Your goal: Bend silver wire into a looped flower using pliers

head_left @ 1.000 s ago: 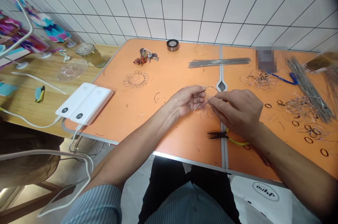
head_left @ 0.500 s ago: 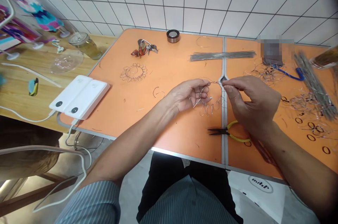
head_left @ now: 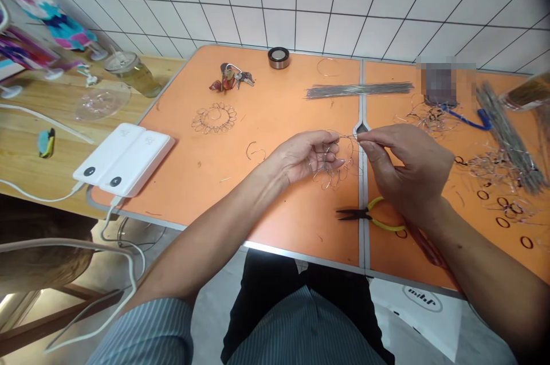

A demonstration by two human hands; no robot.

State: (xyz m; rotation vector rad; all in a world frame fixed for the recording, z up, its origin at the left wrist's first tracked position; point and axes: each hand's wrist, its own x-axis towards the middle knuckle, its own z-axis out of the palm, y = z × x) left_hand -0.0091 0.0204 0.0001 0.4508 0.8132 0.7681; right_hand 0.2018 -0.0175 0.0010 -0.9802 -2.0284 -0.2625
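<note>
Thin looped wire (head_left: 330, 179) hangs from my left hand (head_left: 307, 154), whose thumb and fingers pinch it over the orange table. My right hand (head_left: 406, 167) is closed just to the right, thumb and forefinger pinching the end of the same wire. Pliers (head_left: 354, 214) with black jaws and yellow handles lie below the hands, partly under my right wrist. A finished-looking ring of wire loops (head_left: 213, 118) rests on the table at the left. A bundle of straight wires (head_left: 358, 90) lies behind my hands.
Keys (head_left: 232, 78) and a tape roll (head_left: 279, 58) sit at the back. White power banks (head_left: 124, 160) stand at the left edge. Tangled wire (head_left: 490, 164), small dark rings (head_left: 502, 222) and a thicker wire bundle (head_left: 511, 136) lie at the right. A lidded glass (head_left: 133, 74) stands back left.
The wire loops under my left hand have turned and bunched closer together. Both hands keep their pinches in nearly the same place. The view has shifted slightly.
</note>
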